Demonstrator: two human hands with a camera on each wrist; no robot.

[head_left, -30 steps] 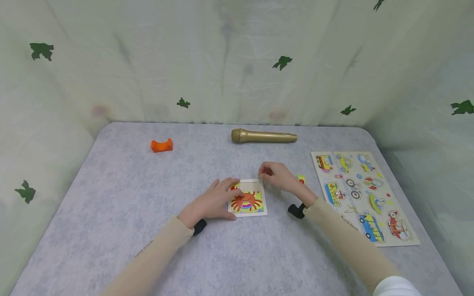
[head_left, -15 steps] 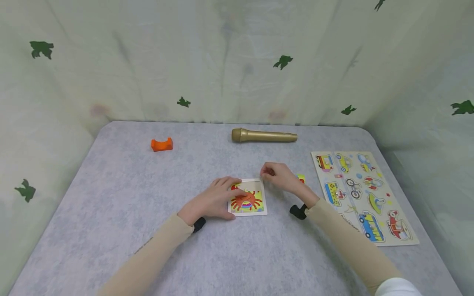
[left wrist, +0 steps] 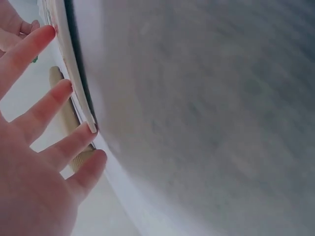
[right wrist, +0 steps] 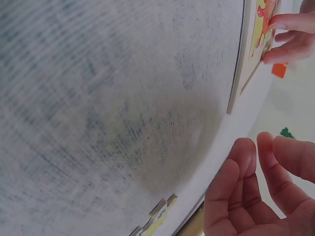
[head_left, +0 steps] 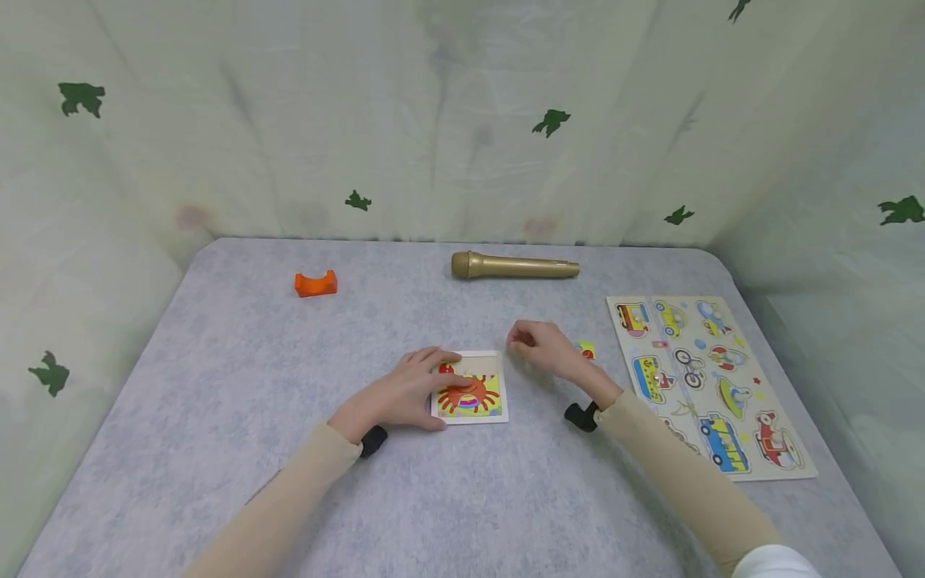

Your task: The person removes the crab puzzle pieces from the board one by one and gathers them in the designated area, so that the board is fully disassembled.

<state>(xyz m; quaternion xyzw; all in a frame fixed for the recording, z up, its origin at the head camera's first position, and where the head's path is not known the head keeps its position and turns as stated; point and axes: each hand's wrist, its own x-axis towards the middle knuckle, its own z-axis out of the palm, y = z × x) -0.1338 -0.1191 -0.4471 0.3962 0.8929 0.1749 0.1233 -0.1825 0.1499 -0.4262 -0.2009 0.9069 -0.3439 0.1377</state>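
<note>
A small square crab puzzle (head_left: 470,401) in a white frame lies on the table, a bare wood strip along its far side. My left hand (head_left: 413,391) rests on it with spread fingers, the index over the crab and the thumb at the near left corner. In the left wrist view, straight fingertips (left wrist: 64,88) touch the frame's edge. My right hand (head_left: 542,347) hovers just right of the frame. Its fingers are loosely curled, with nothing between thumb and index in the right wrist view. A yellow puzzle piece (head_left: 586,349) shows behind the right wrist, partly hidden.
Farther back lies a gold microphone (head_left: 515,266). An orange curved block (head_left: 315,283) sits at the back left. A large wooden vehicle puzzle board (head_left: 711,385) lies at the right, partly under the right forearm. Pale curtains with green cutouts enclose the table (head_left: 238,385).
My left hand has slid a little to the left, and the crab puzzle has moved with it. The right hand has stayed nearly in place, now apart from the frame.
</note>
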